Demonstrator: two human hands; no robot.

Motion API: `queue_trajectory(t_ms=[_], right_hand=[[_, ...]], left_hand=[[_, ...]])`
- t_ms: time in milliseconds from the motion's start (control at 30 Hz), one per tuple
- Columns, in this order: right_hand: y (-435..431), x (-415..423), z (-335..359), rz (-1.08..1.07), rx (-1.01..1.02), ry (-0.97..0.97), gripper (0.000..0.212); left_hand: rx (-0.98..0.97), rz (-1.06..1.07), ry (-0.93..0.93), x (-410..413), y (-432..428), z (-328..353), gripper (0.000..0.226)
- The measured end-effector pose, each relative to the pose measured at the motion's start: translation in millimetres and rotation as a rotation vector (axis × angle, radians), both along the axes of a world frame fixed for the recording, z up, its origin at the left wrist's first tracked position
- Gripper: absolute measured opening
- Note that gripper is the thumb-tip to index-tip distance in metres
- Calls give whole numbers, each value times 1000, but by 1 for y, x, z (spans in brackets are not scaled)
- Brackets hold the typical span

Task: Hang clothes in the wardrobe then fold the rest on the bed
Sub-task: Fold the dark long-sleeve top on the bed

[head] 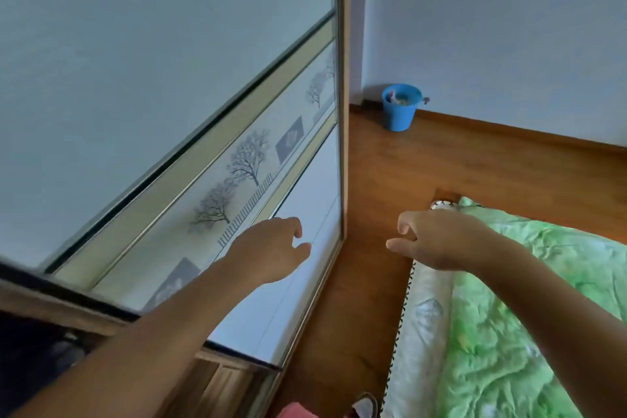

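Both forearms reach forward from the bottom edge, the left hand [271,248] close to the wardrobe door [135,78] and the right hand [437,241] above the near edge of the bed [420,332]; each has loosely curled fingers and holds nothing. Frosted panels and a band [244,163] printed with bare trees make up the door, whose metal frame meets a wooden floor [390,180]. A green quilt [526,316] covers the bed, and a blue bucket [400,107] stands in the far corner against the pale wall [509,27].

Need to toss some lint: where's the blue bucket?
Head view: the blue bucket stands on the wooden floor by the far wall, right of the wardrobe door.
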State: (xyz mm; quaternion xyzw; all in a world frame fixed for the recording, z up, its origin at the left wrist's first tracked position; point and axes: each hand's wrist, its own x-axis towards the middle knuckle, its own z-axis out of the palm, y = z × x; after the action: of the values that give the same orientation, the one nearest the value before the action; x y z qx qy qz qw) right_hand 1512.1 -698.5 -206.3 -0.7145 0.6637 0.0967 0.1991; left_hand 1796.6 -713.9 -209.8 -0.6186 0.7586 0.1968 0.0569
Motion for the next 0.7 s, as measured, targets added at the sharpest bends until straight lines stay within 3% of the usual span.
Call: queue_trajectory(t_ms=[267, 700], right_hand=[[-2, -105, -5, -283, -7, 0, 48], [1, -244, -21, -842, 34, 73, 50]], left_hand=[[-5, -246, -12, -131, -87, -4, 28], [7, -849, -18, -385, -216, -46, 22]])
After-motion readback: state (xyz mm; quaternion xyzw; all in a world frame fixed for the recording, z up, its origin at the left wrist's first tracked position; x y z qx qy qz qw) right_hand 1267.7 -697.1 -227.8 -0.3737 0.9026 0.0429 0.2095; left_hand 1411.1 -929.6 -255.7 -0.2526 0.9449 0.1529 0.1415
